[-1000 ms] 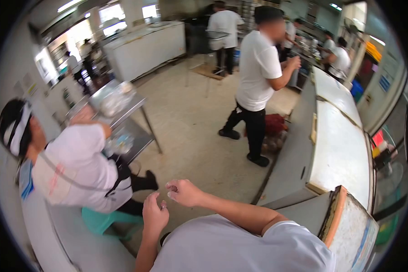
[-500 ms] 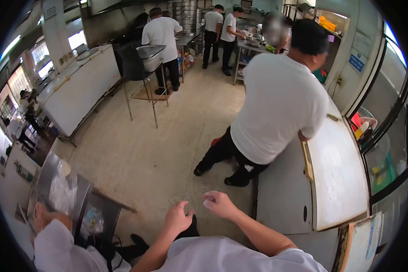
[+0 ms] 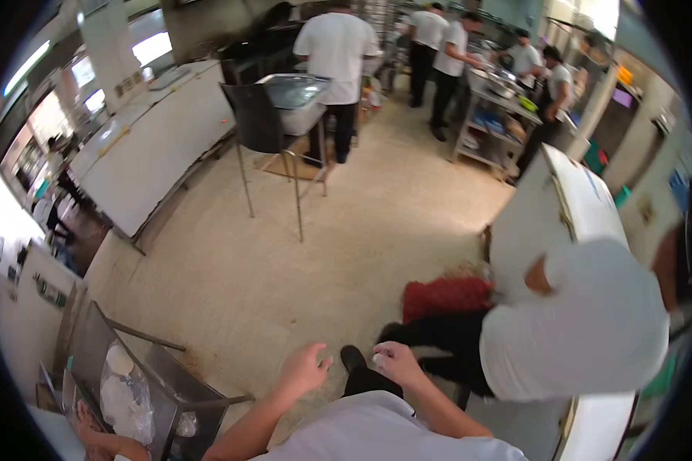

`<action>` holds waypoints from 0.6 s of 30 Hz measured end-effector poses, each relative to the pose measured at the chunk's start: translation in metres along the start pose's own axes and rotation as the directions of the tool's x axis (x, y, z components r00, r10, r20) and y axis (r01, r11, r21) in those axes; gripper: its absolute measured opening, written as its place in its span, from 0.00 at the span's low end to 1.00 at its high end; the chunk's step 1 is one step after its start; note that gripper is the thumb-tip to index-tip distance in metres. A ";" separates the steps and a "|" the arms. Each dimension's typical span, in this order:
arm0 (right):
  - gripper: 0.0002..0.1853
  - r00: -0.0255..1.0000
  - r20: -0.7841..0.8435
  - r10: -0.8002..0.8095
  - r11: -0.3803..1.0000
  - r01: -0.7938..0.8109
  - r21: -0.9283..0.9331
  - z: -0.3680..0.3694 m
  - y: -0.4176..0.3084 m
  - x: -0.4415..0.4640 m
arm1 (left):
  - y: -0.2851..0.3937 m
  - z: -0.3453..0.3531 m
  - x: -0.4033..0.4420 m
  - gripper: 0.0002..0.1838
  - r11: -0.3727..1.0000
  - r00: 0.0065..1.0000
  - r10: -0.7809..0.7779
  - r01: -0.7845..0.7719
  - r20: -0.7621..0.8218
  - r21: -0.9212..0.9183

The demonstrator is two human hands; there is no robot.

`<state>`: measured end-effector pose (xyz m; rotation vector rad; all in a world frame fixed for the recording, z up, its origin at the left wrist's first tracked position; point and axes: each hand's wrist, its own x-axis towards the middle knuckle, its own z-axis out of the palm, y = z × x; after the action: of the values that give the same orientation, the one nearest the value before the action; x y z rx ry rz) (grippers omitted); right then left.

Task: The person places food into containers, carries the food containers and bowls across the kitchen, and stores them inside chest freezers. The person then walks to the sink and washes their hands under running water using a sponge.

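My left hand (image 3: 306, 369) hangs in the air in front of my white shirt, fingers loosely bent and apart from the thumb, holding nothing. Level with it, my right hand (image 3: 397, 363) has half-curled fingers with white, powdery residue on their tips; I see no object in it. Neither hand touches anything. Below and between them show my dark trousers and one dark shoe (image 3: 353, 358).
A co-worker in a white shirt (image 3: 584, 323) leans over close on my right, by a white chest freezer (image 3: 592, 207). A red sack (image 3: 446, 298) lies on the floor. At lower left, another person's hand (image 3: 88, 422) is near a plastic bag (image 3: 127, 399). A dark chair (image 3: 257, 119) stands ahead.
My view has turned and moved forward. The nearby co-worker now bends lower at the right, and the red sack shows more fully. Both my hands stay raised in front of me.
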<state>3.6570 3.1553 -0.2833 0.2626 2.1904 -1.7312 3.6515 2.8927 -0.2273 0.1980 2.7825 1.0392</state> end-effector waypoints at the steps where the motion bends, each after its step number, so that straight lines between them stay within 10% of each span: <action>1: 0.16 0.998 0.064 -0.005 0.999 0.007 -0.031 0.005 -0.013 0.040 | -0.013 -0.016 0.020 0.22 0.999 0.999 -0.048 0.048 0.002 0.004; 9: 0.20 0.846 0.515 -0.137 0.908 0.316 -0.277 0.129 -0.222 0.278 | -0.113 -0.167 0.102 0.21 0.798 0.772 -0.602 0.570 -0.204 -0.199; 18: 0.19 0.658 0.717 -0.229 0.840 0.506 -0.196 0.385 -0.331 0.499 | -0.351 -0.283 0.241 0.21 0.715 0.669 -0.694 0.596 -0.267 -0.365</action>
<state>3.1360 2.6715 -0.2460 -0.8612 2.0051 -1.2118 3.3361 2.4932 -0.2739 -1.0845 2.5989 1.2823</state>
